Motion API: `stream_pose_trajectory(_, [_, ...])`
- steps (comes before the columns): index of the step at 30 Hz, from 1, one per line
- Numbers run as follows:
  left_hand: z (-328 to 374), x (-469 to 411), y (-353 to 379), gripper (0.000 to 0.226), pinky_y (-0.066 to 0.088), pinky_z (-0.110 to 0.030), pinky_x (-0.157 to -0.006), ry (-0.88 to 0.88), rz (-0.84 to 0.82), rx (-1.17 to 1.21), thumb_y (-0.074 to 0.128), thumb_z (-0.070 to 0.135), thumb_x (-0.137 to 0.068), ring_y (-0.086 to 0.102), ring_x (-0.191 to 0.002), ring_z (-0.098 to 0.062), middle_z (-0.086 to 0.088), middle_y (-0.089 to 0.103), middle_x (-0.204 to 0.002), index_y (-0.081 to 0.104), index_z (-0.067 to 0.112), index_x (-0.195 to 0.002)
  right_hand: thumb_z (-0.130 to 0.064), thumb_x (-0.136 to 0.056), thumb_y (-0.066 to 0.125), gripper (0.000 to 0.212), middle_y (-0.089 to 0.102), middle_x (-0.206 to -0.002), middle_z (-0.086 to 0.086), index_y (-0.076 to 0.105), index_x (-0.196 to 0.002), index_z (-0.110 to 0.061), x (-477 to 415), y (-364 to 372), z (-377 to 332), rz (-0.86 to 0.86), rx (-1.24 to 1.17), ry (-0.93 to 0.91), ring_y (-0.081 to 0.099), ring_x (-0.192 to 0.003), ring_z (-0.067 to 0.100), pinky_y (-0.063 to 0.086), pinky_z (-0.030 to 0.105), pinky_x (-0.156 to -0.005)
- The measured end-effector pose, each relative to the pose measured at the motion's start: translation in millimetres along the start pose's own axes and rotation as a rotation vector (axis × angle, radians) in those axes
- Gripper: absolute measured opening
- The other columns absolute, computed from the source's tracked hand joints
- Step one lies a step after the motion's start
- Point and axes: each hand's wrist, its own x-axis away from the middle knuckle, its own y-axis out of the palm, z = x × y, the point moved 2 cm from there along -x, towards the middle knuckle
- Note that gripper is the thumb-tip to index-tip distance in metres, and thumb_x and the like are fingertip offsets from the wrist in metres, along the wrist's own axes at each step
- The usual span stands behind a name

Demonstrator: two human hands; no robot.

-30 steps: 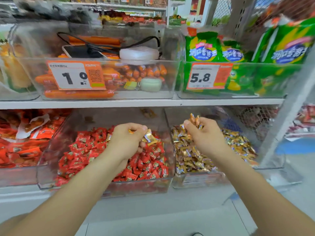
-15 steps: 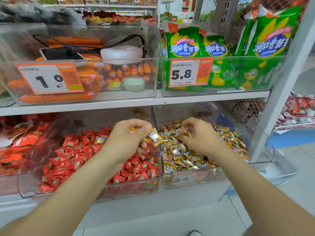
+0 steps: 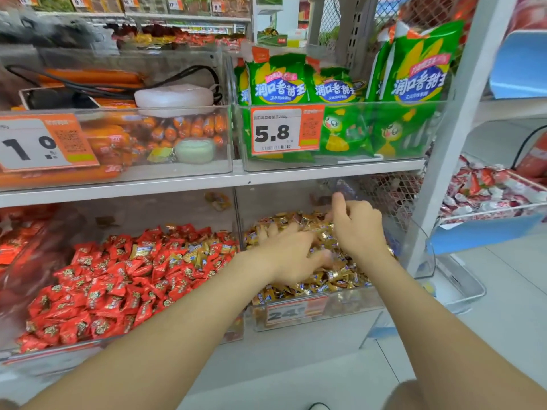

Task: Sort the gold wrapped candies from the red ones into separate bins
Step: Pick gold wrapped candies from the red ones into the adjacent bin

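Observation:
Red wrapped candies (image 3: 97, 294) fill the clear left bin (image 3: 59, 355) on the lower shelf. Several gold wrapped candies (image 3: 195, 255) lie mixed in near its back right. The clear right bin (image 3: 355, 304) holds a heap of gold candies (image 3: 331, 279). My left hand (image 3: 291, 255) is spread palm down on the gold heap, its fingers straight and blurred. My right hand (image 3: 359, 226) hovers over the back of the same heap. One digit is raised and the other fingers bend down out of sight, so any candy in them is hidden.
Directly above the bins is a white shelf board (image 3: 177, 184), carrying clear bins of orange sausages (image 3: 165, 131) and green snack bags (image 3: 414, 81). A white upright post (image 3: 438, 179) stands right of the gold bin. Further right is a wire basket of red-and-white sweets (image 3: 485, 193).
My left hand crossed from above the red bin to the gold bin, and the gold candies it held are no longer seen in it. My right hand lowered its gold candies into the gold heap.

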Motion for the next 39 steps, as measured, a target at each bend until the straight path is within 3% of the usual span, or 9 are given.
stream_pose_trajectory(5, [-16, 67, -19, 0.027, 0.043, -0.043, -0.096, 0.273, 0.529, -0.043, 0.042, 0.049, -0.104, 0.052, -0.109, -0.019, 0.011, 0.061, -0.104, 0.063, 0.033, -0.105, -0.045, -0.108, 0.046, 0.05, 0.069, -0.065, 0.002, 0.07, -0.076, -0.014, 8, 5, -7, -0.262, 0.085, -0.167, 0.065, -0.07, 0.023, 0.046, 0.038, -0.067])
stream_pose_trajectory(8, [-63, 119, -22, 0.016, 0.044, -0.043, -0.077, 0.196, 0.735, 0.008, 0.051, 0.04, -0.097, 0.048, -0.083, -0.019, 0.012, 0.053, -0.08, 0.057, 0.028, -0.087, -0.023, -0.101, 0.058, 0.022, 0.074, -0.084, -0.007, 0.079, -0.097, -0.025, 21, 6, -38, -0.285, 0.136, -0.297, 0.066, -0.076, 0.008, 0.048, 0.028, -0.072])
stream_pose_trajectory(14, [-155, 190, -10, 0.061, 0.044, -0.049, -0.093, -0.546, 0.222, -0.194, 0.028, 0.085, -0.078, 0.049, -0.11, -0.028, 0.004, 0.053, -0.109, 0.047, 0.031, -0.099, -0.014, -0.092, 0.062, 0.023, 0.07, -0.084, -0.012, 0.078, -0.098, -0.029, 99, 26, -140, -0.344, -0.054, -0.548, 0.062, -0.074, 0.003, 0.049, 0.023, -0.078])
stream_pose_trajectory(20, [-184, 216, -6, 0.133, 0.045, -0.051, -0.107, -0.867, 0.053, -0.063, 0.047, 0.102, -0.065, 0.042, -0.136, -0.047, -0.024, 0.03, -0.154, 0.022, 0.008, -0.155, -0.008, -0.093, 0.053, 0.007, 0.051, -0.076, 0.007, 0.053, -0.087, -0.012, 145, 78, -170, -0.591, 0.532, -0.548, 0.069, -0.086, 0.037, 0.045, 0.036, -0.055])
stream_pose_trajectory(27, [-212, 200, -8, 0.165, 0.041, -0.049, -0.117, -0.777, -0.251, 0.117, 0.053, 0.108, -0.047, 0.037, -0.148, -0.042, -0.022, 0.024, -0.167, -0.002, 0.005, -0.164, -0.016, -0.1, 0.049, 0.016, 0.058, -0.102, 0.015, 0.05, -0.085, -0.011, 138, 95, -179, -0.952, 0.743, -0.34, 0.051, -0.084, 0.028, 0.043, 0.034, -0.07])
stream_pose_trajectory(30, [-227, 192, -12, 0.17, 0.034, -0.05, -0.122, -0.748, -0.369, 0.19, 0.066, 0.102, -0.045, 0.028, -0.155, -0.039, -0.008, 0.017, -0.173, -0.013, 0.011, -0.164, -0.031, -0.1, 0.051, 0.036, 0.063, -0.113, 0.014, 0.057, -0.123, -0.003, 128, 106, -175, -1.083, 0.709, -0.208, 0.063, -0.094, 0.024, 0.052, 0.036, -0.078])
stream_pose_trajectory(32, [-235, 187, -11, 0.17, 0.036, -0.05, -0.121, -0.754, -0.379, 0.219, 0.076, 0.094, -0.048, 0.028, -0.155, -0.038, -0.008, 0.016, -0.174, -0.018, 0.012, -0.163, -0.036, -0.097, 0.054, 0.079, 0.059, -0.132, 0.017, 0.021, -0.159, 0.0, 122, 114, -167, -1.139, 0.677, -0.091, 0.06, -0.116, 0.03, 0.049, 0.037, -0.091])
stream_pose_trajectory(35, [-239, 183, -7, 0.167, 0.039, -0.047, -0.119, -0.745, -0.353, 0.278, 0.085, 0.08, -0.057, 0.029, -0.155, -0.037, -0.01, 0.017, -0.173, -0.026, 0.011, -0.161, -0.036, -0.09, 0.058, 0.109, 0.035, -0.165, 0.018, -0.019, -0.164, -0.016, 124, 125, -156, -1.225, 0.582, 0.033, 0.041, -0.145, 0.038, 0.044, 0.04, -0.109])
stream_pose_trajectory(39, [-239, 176, 3, 0.176, 0.05, -0.046, -0.108, -0.786, -0.216, 0.313, 0.091, 0.079, -0.043, 0.038, -0.147, -0.04, -0.017, 0.023, -0.169, -0.026, 0.018, -0.161, -0.02, -0.08, 0.066, 0.12, 0.055, -0.145, 0.013, -0.02, -0.164, -0.025, 134, 136, -144, -1.15, 0.231, 0.192, 0.06, -0.107, 0.027, 0.051, 0.031, -0.078])
